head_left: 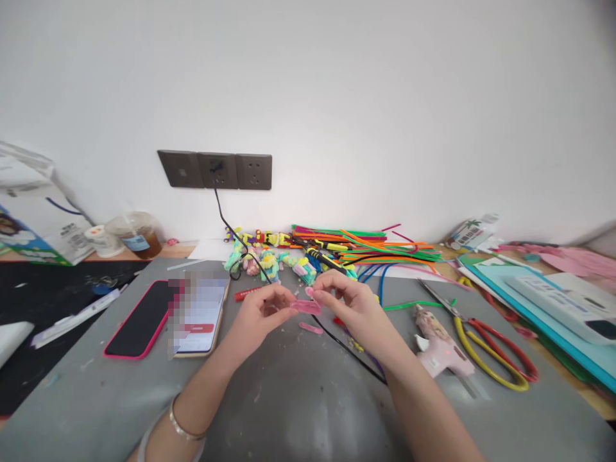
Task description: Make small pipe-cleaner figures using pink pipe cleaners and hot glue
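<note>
Between my hands is a small pink pipe cleaner piece, bent into a flat, narrow loop. The thumb and fingertips of my left hand are closed on its left end. My right hand pinches at the right end, where a small pink curl shows by the fingertips; whether the curl joins the loop I cannot tell. Just below, another flat pink piece lies on the grey mat. A black cord runs across the mat under my hands.
Behind my hands lie coloured pipe cleaners, black-and-yellow pliers and small twisted figures. Two phones rest at left. At right are a pink glue gun, large scissors and a turquoise folder. A drink cup stands back left.
</note>
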Demonstrator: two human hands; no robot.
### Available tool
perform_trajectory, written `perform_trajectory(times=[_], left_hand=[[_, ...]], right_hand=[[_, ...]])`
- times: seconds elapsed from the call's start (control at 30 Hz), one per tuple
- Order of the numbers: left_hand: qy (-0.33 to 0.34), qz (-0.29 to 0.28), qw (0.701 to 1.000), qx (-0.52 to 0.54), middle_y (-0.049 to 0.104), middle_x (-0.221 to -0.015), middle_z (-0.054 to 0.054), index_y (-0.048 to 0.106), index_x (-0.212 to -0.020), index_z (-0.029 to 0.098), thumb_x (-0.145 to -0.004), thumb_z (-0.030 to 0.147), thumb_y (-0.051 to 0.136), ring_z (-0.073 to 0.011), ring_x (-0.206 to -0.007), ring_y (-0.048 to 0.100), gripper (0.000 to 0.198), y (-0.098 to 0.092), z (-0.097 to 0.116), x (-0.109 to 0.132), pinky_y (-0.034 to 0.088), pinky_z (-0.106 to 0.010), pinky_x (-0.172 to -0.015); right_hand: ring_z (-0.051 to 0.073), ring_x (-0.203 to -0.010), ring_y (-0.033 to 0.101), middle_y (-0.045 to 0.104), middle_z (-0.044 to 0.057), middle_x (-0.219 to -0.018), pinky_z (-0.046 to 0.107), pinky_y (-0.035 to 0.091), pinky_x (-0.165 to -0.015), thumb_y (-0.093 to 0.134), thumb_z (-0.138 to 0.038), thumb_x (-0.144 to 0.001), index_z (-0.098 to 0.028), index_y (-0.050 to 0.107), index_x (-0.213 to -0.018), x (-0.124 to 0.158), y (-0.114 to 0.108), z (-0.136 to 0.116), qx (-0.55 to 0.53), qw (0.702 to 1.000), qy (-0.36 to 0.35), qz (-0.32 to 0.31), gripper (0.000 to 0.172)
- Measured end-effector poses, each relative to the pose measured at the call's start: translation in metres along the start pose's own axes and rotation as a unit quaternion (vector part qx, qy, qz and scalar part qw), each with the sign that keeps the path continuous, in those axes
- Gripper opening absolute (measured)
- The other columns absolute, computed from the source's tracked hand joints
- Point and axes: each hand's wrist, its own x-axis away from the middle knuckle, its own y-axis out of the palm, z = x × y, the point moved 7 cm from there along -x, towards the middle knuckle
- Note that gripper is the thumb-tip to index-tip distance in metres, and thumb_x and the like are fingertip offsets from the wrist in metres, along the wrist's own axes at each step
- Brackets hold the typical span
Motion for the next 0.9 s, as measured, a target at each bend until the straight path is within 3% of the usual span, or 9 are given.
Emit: perform_trajectory(times=[0.3,0.63,0.9], left_hand=[[0.003,-0.006,1.000,-0.006,0.063,-0.070,0.000,0.069,-0.080,0.018,-0.079,0.036,0.075,-0.0115,-0.057,0.052,0.019,0.000,-0.005,-0.001,0.039,-0.020,-0.048],[0.003,-0.003,1.000,-0.010,0.059,-0.066,0.001,0.067,-0.078,0.018,-0.080,0.037,0.075,-0.0110,-0.056,0.049,0.021,0.001,0.000,0.000,0.036,-0.019,-0.046],[0.005,-0.005,1.000,-0.013,0.064,-0.071,-0.001,0.068,-0.080,0.017,-0.080,0.038,0.075,-0.0126,-0.061,0.054,0.022,0.001,-0.005,0.000,0.041,-0.021,-0.052]], right_hand=[[0.022,-0.090,0.060,0.064,0.006,-0.090,0.035,0.047,-0.083,0.060,-0.028,-0.092,-0.021,0.063,-0.077,0.003,0.007,-0.006,0.089,0.994,-0.066,-0.016,0.016],[0.023,-0.091,0.062,0.065,0.005,-0.091,0.036,0.044,-0.082,0.063,-0.023,-0.092,-0.023,0.062,-0.077,0.008,0.014,-0.009,0.187,0.976,-0.108,0.002,0.014],[0.022,-0.089,0.061,0.064,0.004,-0.091,0.036,0.042,-0.082,0.063,-0.020,-0.091,-0.023,0.063,-0.079,0.010,0.016,-0.009,0.212,0.971,-0.111,-0.004,0.013]])
